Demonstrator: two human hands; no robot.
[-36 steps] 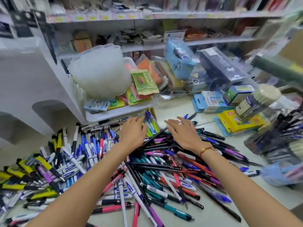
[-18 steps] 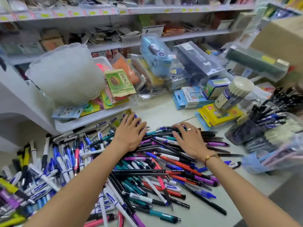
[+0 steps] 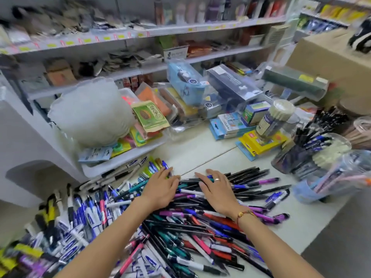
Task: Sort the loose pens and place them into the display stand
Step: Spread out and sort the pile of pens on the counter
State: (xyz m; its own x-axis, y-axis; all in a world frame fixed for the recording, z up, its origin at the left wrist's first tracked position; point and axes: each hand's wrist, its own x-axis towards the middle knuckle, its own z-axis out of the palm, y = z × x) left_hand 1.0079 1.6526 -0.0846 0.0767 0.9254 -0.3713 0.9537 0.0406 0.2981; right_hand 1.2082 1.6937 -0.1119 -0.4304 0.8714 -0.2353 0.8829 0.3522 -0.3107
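Note:
A big heap of loose pens (image 3: 180, 233) in black, blue, purple, red, teal and white covers the pale floor in front of me. My left hand (image 3: 160, 189) lies flat on the far part of the heap with straight fingers. Beside it, my right hand (image 3: 215, 189), with a ring and a bracelet, also presses flat on the pens. Neither hand holds a pen. At the right stand clear pen holders (image 3: 313, 153) filled with upright pens; a blue-based one (image 3: 329, 187) stands nearer.
A white shelf unit (image 3: 120, 163) with packaged stationery stands just behind the heap. Blue and yellow boxes (image 3: 259, 143) and a jar of pens (image 3: 275, 119) sit on the floor at the right. A cardboard box (image 3: 325, 55) is at the far right.
The view has swung right and upward, bringing the pen holders further into sight. Both hands have come down flat onto the far side of the heap and stay close together.

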